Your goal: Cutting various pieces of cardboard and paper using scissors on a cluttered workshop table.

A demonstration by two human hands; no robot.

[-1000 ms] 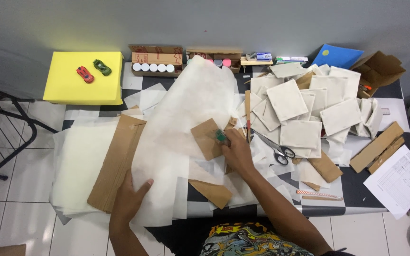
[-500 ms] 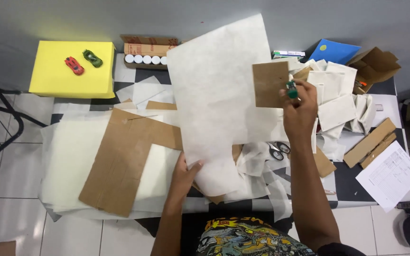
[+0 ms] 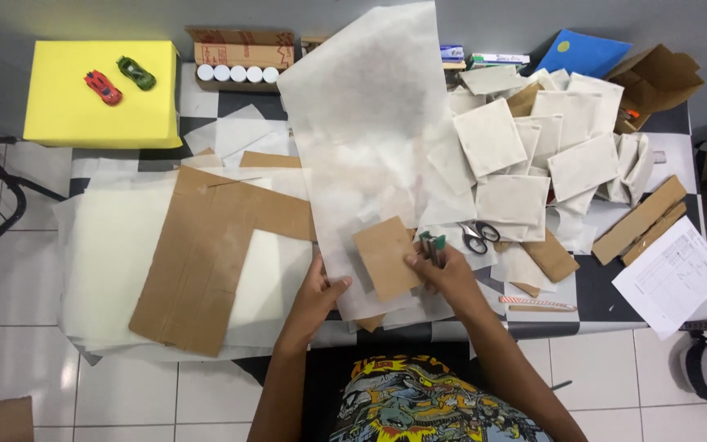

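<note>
Head view, left to right: I see a yellow box (image 3: 96, 102) far left carrying two toy cars (image 3: 120, 79). My left hand (image 3: 317, 293) pinches the near edge of a big white paper sheet (image 3: 374, 139). My right hand (image 3: 443, 274) grips a small brown cardboard square (image 3: 385, 258) and a green marker (image 3: 433, 245); scissors (image 3: 476, 237) lie just right.

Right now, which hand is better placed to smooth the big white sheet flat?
Probably the left hand: it grips only the white sheet. The right hand pinches the cardboard square and a green tool.
</note>
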